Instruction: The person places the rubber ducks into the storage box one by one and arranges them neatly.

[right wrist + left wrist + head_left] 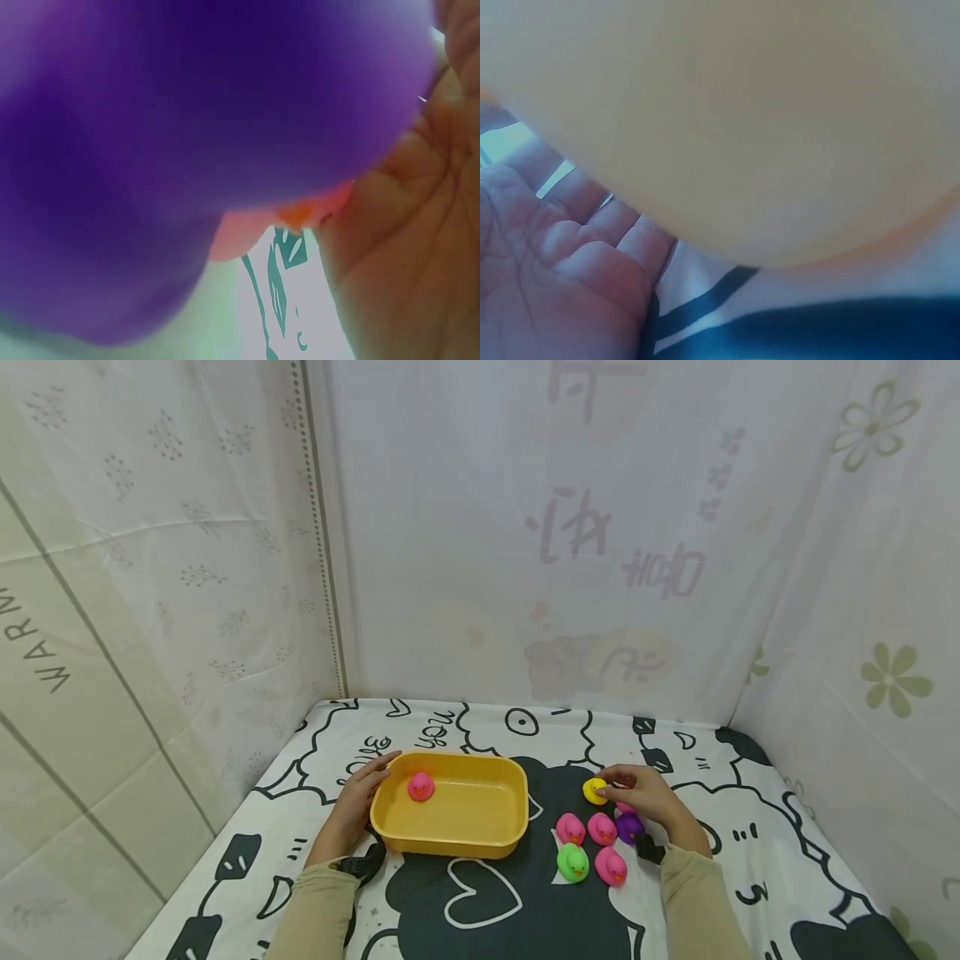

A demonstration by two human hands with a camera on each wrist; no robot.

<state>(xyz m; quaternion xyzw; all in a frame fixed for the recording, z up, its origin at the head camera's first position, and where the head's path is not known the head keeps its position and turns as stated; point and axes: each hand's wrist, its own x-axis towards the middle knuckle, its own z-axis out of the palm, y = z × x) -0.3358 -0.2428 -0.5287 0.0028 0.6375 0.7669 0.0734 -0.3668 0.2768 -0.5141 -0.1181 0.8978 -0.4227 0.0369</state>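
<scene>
At the left end of a yellow plastic basin (450, 843), my left hand (356, 806) rests with its fingers along the outer side and up to the rim. In the left wrist view those fingers (581, 199) lie fairly straight against the basin wall (765, 150). One pink rubber duck (421, 787) sits inside, near the back left. To the right, my right hand (645, 793) pinches a yellow rubber duck (595, 791) between thumb and fingers. Close under this hand is a purple duck (629, 827), which fills much of the right wrist view.
Below the right hand stand several pink ducks (602, 828) and a green duck (573, 863), grouped on the patterned black-and-white cloth (465, 935). Another pink duck (624, 807) is partly hidden by the hand. Printed curtains (450, 568) close off the back and sides.
</scene>
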